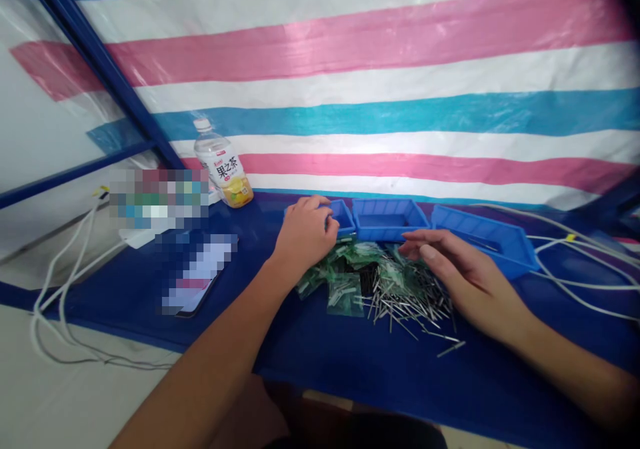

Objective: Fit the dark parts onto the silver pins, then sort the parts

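Note:
My left hand [306, 230] reaches over the left blue bin [345, 217], its fingers curled round the bin's rim and covering its left end. Over the right side of a heap, my right hand [463, 277] is open, fingers stretched out to the left with nothing seen in them. The heap between the hands holds thin metal pins [400, 302] and small greenish clear plastic bags [346, 294], some with short metal pieces inside. A few pins lie loose at its front right.
A middle blue bin [390, 221] and a right blue bin [493, 235] stand behind the heap. A drink bottle [225, 165] and a phone [200, 282] are on the left of the blue table [320, 362]. White cables [585, 282] run along the right; striped sheeting [350, 55] hangs behind.

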### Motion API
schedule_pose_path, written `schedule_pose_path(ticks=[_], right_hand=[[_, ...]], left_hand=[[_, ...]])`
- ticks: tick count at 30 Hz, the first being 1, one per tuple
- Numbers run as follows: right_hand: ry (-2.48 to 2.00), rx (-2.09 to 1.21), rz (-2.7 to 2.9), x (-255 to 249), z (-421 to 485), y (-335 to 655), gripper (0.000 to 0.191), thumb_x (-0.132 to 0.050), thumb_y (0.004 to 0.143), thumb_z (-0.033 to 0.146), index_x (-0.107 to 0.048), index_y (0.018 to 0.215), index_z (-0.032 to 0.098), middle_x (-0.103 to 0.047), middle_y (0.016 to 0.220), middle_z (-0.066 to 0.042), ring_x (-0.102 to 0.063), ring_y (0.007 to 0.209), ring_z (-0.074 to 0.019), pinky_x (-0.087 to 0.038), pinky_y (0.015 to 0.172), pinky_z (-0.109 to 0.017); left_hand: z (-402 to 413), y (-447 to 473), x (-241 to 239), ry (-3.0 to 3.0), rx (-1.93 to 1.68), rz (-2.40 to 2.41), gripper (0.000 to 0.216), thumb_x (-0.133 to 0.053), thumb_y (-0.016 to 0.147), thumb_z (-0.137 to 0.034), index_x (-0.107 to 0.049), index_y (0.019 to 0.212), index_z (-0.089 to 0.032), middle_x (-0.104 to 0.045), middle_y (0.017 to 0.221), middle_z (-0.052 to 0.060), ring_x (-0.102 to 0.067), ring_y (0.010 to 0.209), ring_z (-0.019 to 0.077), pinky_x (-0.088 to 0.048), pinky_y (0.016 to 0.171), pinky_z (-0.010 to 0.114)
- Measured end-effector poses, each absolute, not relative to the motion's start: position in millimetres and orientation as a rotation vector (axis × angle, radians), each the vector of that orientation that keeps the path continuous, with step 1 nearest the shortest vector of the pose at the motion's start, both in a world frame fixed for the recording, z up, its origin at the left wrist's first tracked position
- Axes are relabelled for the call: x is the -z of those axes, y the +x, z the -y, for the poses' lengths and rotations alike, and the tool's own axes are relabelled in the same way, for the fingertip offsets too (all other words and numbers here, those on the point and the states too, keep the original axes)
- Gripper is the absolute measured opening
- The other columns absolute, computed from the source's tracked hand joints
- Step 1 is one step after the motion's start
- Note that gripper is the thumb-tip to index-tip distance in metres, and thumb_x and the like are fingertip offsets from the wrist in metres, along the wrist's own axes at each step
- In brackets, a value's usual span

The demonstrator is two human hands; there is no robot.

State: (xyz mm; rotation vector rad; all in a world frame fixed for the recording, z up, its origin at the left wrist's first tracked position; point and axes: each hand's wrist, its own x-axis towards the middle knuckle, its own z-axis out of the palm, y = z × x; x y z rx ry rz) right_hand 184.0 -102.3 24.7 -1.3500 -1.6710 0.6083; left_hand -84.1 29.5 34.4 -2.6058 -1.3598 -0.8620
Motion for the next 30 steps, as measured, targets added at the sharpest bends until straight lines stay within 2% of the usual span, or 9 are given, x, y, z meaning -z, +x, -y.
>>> schedule_pose_path(ticks=[2, 5, 7, 9, 14, 21, 25, 27, 30], right_hand=[[-1.377, -0.548, 1.779, -25.4, 100.7, 185.0, 0.031, -0.058, 0.108, 0.05, -0.07, 0.132, 0.033, -0.078, 0.123, -0.007, -0.075, 0.112, -0.0273, -0.061, 0.094, -0.043], [-1.297, -0.402, 2.071, -27.4, 97.2, 184.3, 0.03, -0.07, 0.102, 0.047, -0.074, 0.127, 0.032, -0.077, 0.123, -0.009, -0.071, 0.117, -0.0313, -0.06, 0.097, -0.049], [-1.192, -0.299, 2.226, -28.0, 94.5, 182.9, 0.034, -0.079, 0.095, 0.047, -0.076, 0.125, 0.031, -0.077, 0.123, -0.01, -0.067, 0.124, -0.0349, -0.056, 0.105, -0.055], [-1.125, -0.238, 2.298, -27.5, 92.0, 182.2, 0.038, -0.083, 0.091, 0.046, -0.077, 0.126, 0.032, -0.077, 0.123, -0.01, -0.064, 0.127, -0.0367, -0.054, 0.109, -0.059], [-1.079, -0.226, 2.318, -26.0, 89.8, 184.3, 0.03, -0.074, 0.099, 0.035, -0.079, 0.128, 0.036, -0.078, 0.121, -0.008, -0.066, 0.123, -0.0342, -0.055, 0.107, -0.06], [-1.165, -0.278, 2.065, -29.3, 93.0, 187.0, 0.024, -0.066, 0.105, 0.035, -0.082, 0.121, 0.038, -0.079, 0.116, -0.006, -0.072, 0.109, -0.0288, -0.061, 0.09, -0.048], [-1.269, -0.335, 1.848, -28.5, 93.4, 191.8, 0.02, -0.068, 0.104, 0.04, -0.082, 0.117, 0.039, -0.08, 0.111, -0.002, -0.075, 0.098, -0.0271, -0.061, 0.088, -0.048], [-1.311, -0.375, 1.737, -26.9, 93.8, 193.1, 0.015, -0.072, 0.101, 0.043, -0.082, 0.111, 0.038, -0.081, 0.105, -0.001, -0.076, 0.093, -0.0266, -0.062, 0.085, -0.047], [-1.342, -0.479, 1.609, -23.5, 94.7, 192.0, 0.015, -0.079, 0.094, 0.047, -0.081, 0.103, 0.035, -0.082, 0.096, -0.001, -0.076, 0.083, -0.0254, -0.063, 0.074, -0.044]], left_hand=[[-28.8, -82.7, -32.6, -2.637, 0.768, 1.373, 0.03, -0.053, 0.103, -0.03, -0.078, 0.092, -0.017, -0.079, 0.114, 0.012, -0.07, 0.102, 0.0268, -0.055, 0.095, 0.045], [-27.6, -81.2, -31.8, -2.624, 0.711, 1.359, 0.049, -0.047, 0.108, -0.044, -0.073, 0.075, -0.018, -0.076, 0.084, 0.01, -0.066, 0.076, 0.0214, -0.055, 0.081, 0.039], [-26.6, -80.8, -32.6, -2.599, 0.704, 1.357, 0.052, -0.046, 0.108, -0.046, -0.071, 0.072, -0.019, -0.073, 0.077, 0.009, -0.063, 0.069, 0.0199, -0.053, 0.075, 0.037], [-25.4, -80.5, -34.4, -2.58, 0.708, 1.356, 0.048, -0.047, 0.109, -0.042, -0.073, 0.078, -0.018, -0.076, 0.083, 0.009, -0.066, 0.075, 0.0213, -0.051, 0.076, 0.038], [-22.5, -79.5, -40.1, -2.61, 0.847, 1.269, 0.033, -0.047, 0.108, -0.03, -0.076, 0.098, -0.017, -0.079, 0.103, 0.009, -0.071, 0.097, 0.0247, -0.051, 0.088, 0.041], [-4.3, -66.7, -44.4, -2.891, 1.214, 0.768, 0.024, -0.054, 0.108, -0.03, -0.073, 0.118, -0.019, -0.079, 0.119, 0.009, -0.071, 0.115, 0.0236, -0.052, 0.105, 0.043], [11.9, -51.3, -38.1, -3.092, 1.149, 0.549, 0.04, -0.062, 0.106, -0.037, -0.062, 0.144, -0.022, -0.075, 0.134, 0.011, -0.061, 0.139, 0.029, -0.048, 0.119, 0.049], [16.6, -44.6, -32.8, -3.149, 1.162, 0.534, 0.045, -0.062, 0.107, -0.037, -0.058, 0.149, -0.023, -0.075, 0.136, 0.011, -0.063, 0.137, 0.0275, -0.052, 0.117, 0.047], [20.0, -39.2, -26.8, -3.206, 1.225, 0.592, 0.037, -0.056, 0.11, -0.033, -0.062, 0.145, -0.025, -0.078, 0.13, 0.008, -0.071, 0.126, 0.0238, -0.057, 0.11, 0.043]])
